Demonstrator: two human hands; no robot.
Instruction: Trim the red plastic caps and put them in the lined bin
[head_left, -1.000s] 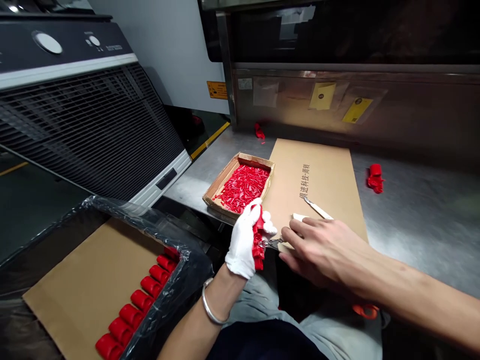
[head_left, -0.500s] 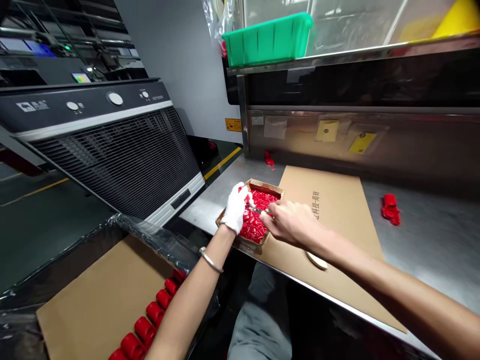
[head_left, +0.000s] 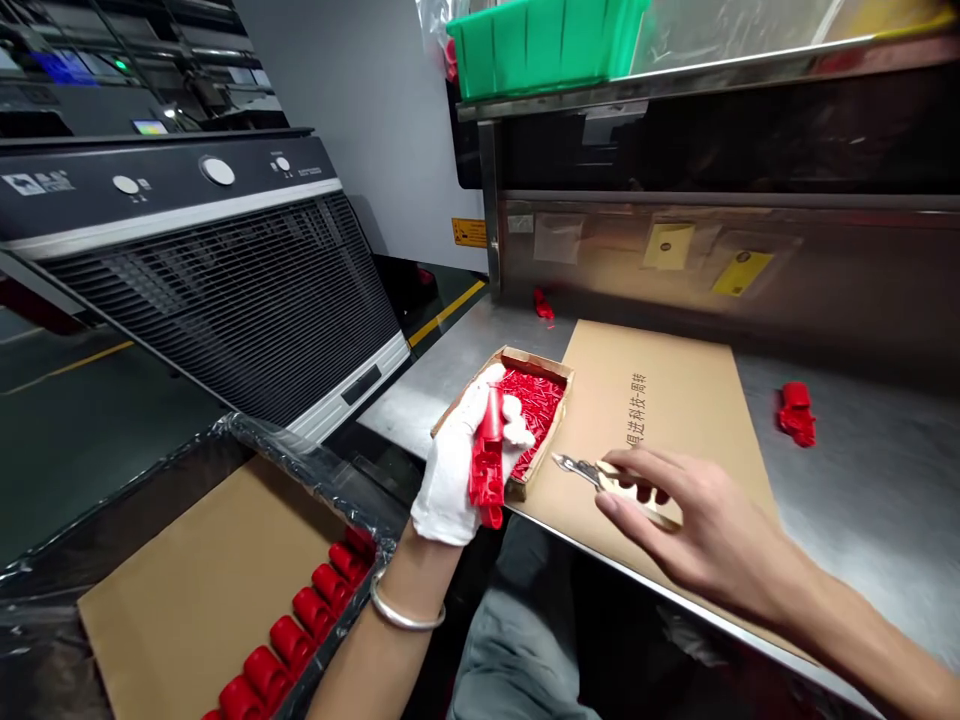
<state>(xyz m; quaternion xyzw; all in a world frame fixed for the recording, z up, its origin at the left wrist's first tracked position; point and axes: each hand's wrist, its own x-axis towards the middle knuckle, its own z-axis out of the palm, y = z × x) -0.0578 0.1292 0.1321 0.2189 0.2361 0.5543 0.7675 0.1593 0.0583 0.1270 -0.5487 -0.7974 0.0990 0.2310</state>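
Observation:
My left hand [head_left: 446,480], in a white glove, grips a red molded plastic part [head_left: 489,462], a rounded tube at one end and an openwork section at the other. It is over the near left side of a small cardboard box [head_left: 553,432] of thin red plastic scraps [head_left: 534,400]. To the right of that box, my bare right hand [head_left: 701,515] holds cutting nippers [head_left: 581,468] by their cream handles. The tips point left toward the box, apart from the red part.
A flat cardboard sheet [head_left: 675,390] covers part of the metal table [head_left: 855,510]. Red parts [head_left: 796,412] lie at the right, and another [head_left: 542,303] lies at the back. Lower left, a plastic-lined crate [head_left: 187,570] holds a row of several red parts. Above is a green bin [head_left: 547,50] on a shelf.
My right hand has drawn back to the right from the box with the nippers. My left hand has come nearer and turned, so the red part now shows plainly. The view has shifted slightly.

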